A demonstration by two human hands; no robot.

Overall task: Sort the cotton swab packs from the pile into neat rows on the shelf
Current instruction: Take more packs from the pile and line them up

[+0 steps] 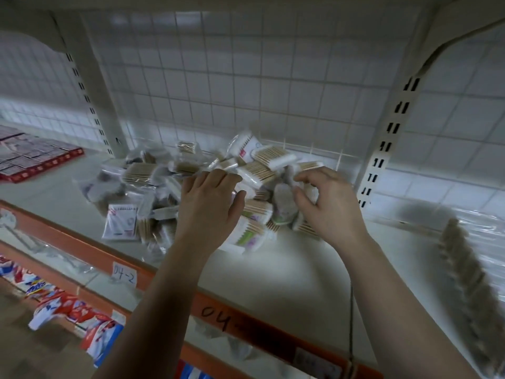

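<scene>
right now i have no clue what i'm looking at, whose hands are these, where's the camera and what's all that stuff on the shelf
There is no machine here: a person works with bare hands, and the single picture comes from a camera worn on their head, looking forward and down. The left hand and right hand both reach into a loose pile of cotton swab packs on a white shelf. Their fingers curl over packs, but blur hides whether either really grips one. Further left lie red boxes; at far right a blurred brownish row sits in clear plastic. The orange shelf edge carries a label reading 04-2.
</scene>
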